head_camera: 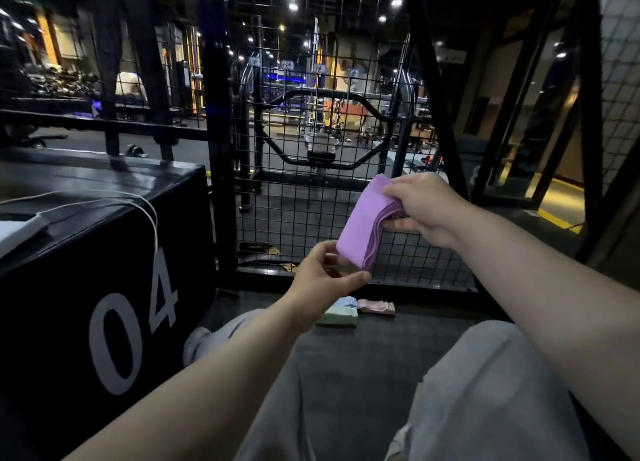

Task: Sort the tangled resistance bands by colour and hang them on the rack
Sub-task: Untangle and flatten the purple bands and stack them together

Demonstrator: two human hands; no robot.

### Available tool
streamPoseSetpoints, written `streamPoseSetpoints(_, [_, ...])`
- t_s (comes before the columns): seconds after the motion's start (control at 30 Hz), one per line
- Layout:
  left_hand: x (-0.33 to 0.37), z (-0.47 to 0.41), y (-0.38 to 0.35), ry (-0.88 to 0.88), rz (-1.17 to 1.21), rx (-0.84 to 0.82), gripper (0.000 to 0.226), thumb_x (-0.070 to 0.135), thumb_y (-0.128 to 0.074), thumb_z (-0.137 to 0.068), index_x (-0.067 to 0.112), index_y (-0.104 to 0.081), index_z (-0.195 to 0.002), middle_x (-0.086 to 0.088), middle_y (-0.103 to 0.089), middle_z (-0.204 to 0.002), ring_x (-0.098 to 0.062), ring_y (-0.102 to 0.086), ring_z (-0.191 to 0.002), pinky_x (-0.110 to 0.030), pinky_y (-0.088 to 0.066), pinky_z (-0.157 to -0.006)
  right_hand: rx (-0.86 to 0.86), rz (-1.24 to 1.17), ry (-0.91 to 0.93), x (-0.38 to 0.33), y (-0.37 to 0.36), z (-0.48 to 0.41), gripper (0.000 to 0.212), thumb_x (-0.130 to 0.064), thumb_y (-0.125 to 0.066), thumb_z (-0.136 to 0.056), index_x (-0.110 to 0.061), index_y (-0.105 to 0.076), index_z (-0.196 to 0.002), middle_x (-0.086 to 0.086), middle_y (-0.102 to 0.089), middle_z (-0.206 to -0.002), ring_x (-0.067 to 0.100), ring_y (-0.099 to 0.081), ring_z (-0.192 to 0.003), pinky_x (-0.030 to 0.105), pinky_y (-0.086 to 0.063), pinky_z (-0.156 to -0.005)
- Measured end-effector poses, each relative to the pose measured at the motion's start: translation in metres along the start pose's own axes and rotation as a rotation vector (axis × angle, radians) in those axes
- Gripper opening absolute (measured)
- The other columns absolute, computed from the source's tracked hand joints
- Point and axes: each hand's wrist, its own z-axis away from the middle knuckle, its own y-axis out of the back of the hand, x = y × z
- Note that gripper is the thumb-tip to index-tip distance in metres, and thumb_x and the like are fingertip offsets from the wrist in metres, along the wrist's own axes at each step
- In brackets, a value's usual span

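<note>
At your nine o'clock sits the black box [104,270] marked 04. Your right hand [420,206] pinches the top and your left hand [322,280] the bottom of one purple band stack [363,225] (long axis one to seven o'clock). Three smaller stacks lie on the floor: green [337,317], blue [343,301], pink [377,306].

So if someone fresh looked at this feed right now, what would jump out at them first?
The purple bands, a neat folded stack held up at centre frame, the right hand pinching its top and the left hand its bottom corner. Next, the black box on the left with a big white "04". Below the hands, small green, blue and pink stacks lie on the dark floor.
</note>
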Motion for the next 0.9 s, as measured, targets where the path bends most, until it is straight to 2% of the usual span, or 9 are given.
streamPoseSetpoints(0.07, [0.000, -0.002, -0.004, 0.002, -0.033, 0.037, 0.057, 0.028, -0.094, -0.063, 0.024, -0.064, -0.112, -0.005, -0.069, -0.100, -0.022, -0.071, -0.088, -0.048, -0.061, -0.080, 0.003, -0.020, -0.006, -0.002, 0.001, 0.001, 0.009, -0.005, -0.057, -0.099, -0.002, -0.065, -0.098, 0.010, -0.069, -0.082, 0.017, -0.068, -0.072, 0.046, -0.063, -0.076])
streamPoseSetpoints(0.13, [0.000, -0.004, -0.008, 0.010, -0.038, 0.061, 0.062, 0.040, -0.093, -0.059, 0.025, -0.064, -0.111, -0.008, -0.069, -0.103, -0.028, -0.072, -0.092, -0.049, -0.062, -0.077, 0.005, -0.034, -0.011, -0.004, 0.003, 0.001, 0.008, -0.004, -0.057, -0.098, 0.000, -0.063, -0.094, 0.012, -0.068, -0.083, 0.019, -0.069, -0.074, 0.045, -0.063, -0.073])
streamPoseSetpoints(0.23, [0.003, -0.004, -0.012, 0.017, -0.048, 0.056, 0.065, 0.043, -0.093, -0.061, 0.027, -0.064, -0.117, -0.005, -0.070, -0.112, -0.027, -0.073, -0.098, -0.050, -0.062, -0.080, 0.009, -0.059, -0.016, -0.005, 0.005, -0.001, 0.007, -0.003, -0.059, -0.097, 0.004, -0.060, -0.096, 0.017, -0.069, -0.090, 0.022, -0.071, -0.073, 0.039, -0.062, -0.062])
streamPoseSetpoints(0.37, [0.010, -0.003, -0.020, 0.010, -0.040, 0.046, 0.057, 0.032, -0.091, -0.072, 0.025, -0.062, -0.120, -0.003, -0.071, -0.110, -0.027, -0.074, -0.095, -0.047, -0.062, -0.080, 0.030, -0.049, 0.001, -0.008, 0.009, -0.001, 0.016, -0.003, -0.064, -0.093, 0.009, -0.060, -0.103, 0.021, -0.071, -0.096, 0.024, -0.074, -0.066, 0.034, -0.060, -0.057])
streamPoseSetpoints(0.53, [0.021, 0.000, -0.030, 0.037, 0.033, 0.047, 0.045, 0.016, -0.083, -0.080, 0.011, -0.059, -0.118, -0.010, -0.072, -0.107, -0.021, -0.073, -0.086, -0.038, -0.060, -0.081, 0.013, -0.014, 0.035, -0.013, 0.022, 0.004, 0.015, -0.006, -0.065, -0.093, 0.006, -0.061, -0.100, 0.019, -0.072, -0.095, 0.025, -0.076, -0.072, 0.034, -0.061, -0.059])
streamPoseSetpoints(0.63, [0.029, -0.003, -0.034, 0.045, 0.046, 0.049, 0.041, 0.008, -0.078, -0.085, 0.008, -0.055, -0.120, -0.019, -0.071, -0.111, -0.023, -0.072, -0.087, -0.038, -0.059, -0.079, 0.041, 0.014, 0.062, -0.017, 0.031, 0.006, 0.015, -0.012, -0.068, -0.093, 0.001, -0.061, -0.095, 0.018, -0.072, -0.093, 0.024, -0.076, -0.074, 0.036, -0.062, -0.062])
streamPoseSetpoints(0.7, [0.037, -0.007, -0.037, 0.067, 0.072, 0.036, 0.039, 0.004, -0.073, -0.089, 0.010, -0.051, -0.121, -0.018, -0.071, -0.104, -0.023, -0.071, -0.082, -0.040, -0.060, -0.079, 0.059, 0.031, 0.079, -0.019, 0.037, 0.006, 0.015, -0.013, -0.068, -0.094, 0.000, -0.060, -0.095, 0.018, -0.072, -0.093, 0.024, -0.076, -0.075, 0.038, -0.063, -0.064])
streamPoseSetpoints(0.77, [0.045, -0.010, -0.041, 0.130, 0.164, 0.000, 0.044, -0.001, -0.068, -0.089, 0.011, -0.044, -0.124, -0.016, -0.071, -0.094, -0.029, -0.067, -0.082, -0.043, -0.059, -0.079, 0.088, 0.078, 0.101, -0.022, 0.042, 0.004, 0.015, -0.014, -0.066, -0.094, 0.000, -0.061, -0.097, 0.016, -0.072, -0.092, 0.023, -0.076, -0.074, 0.036, -0.063, -0.063])
streamPoseSetpoints(0.9, [0.058, -0.015, -0.047, 0.172, 0.273, -0.091, 0.060, -0.011, -0.071, -0.080, 0.010, -0.037, -0.126, -0.028, -0.068, -0.105, -0.035, -0.070, -0.079, -0.036, -0.061, -0.065, 0.126, 0.175, 0.131, -0.022, 0.051, -0.003, 0.017, -0.015, -0.063, -0.094, 0.002, -0.063, -0.092, 0.014, -0.074, -0.086, 0.022, -0.075, -0.072, 0.039, -0.064, -0.067])
